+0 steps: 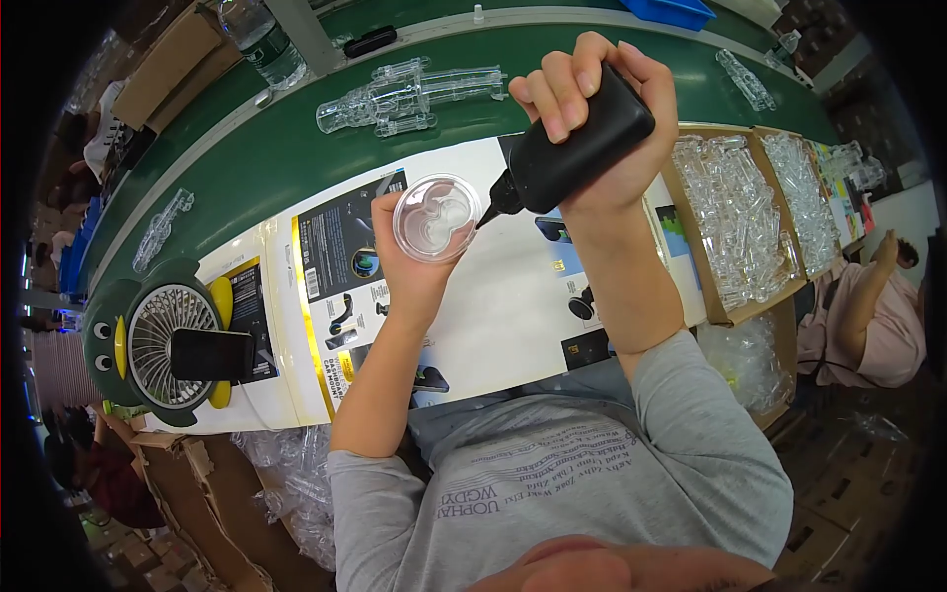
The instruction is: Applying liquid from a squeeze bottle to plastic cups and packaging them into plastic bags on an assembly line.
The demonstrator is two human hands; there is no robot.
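Note:
A clear, round plastic piece (434, 219), shaped like a shallow cup with curved shapes inside, is held up by my left hand (412, 276), whose fingers are closed round it and partly hidden behind it. My right hand (636, 138) is wrapped round a black squeeze bottle (577, 148), tilted so its thin nozzle (493, 205) points down to the left. The nozzle's tip is at the right rim of the clear piece; I cannot tell whether it touches. Beneath both hands lies a white printed cardboard sheet (473, 340).
A clear plastic assembly (414, 97) lies on the green conveyor surface (552, 49). To the left stands a penguin-shaped fan (173, 335). On the right, a cardboard box (718, 306) holds several clear parts. A water bottle (264, 47) and blue tray (671, 12) are farther back.

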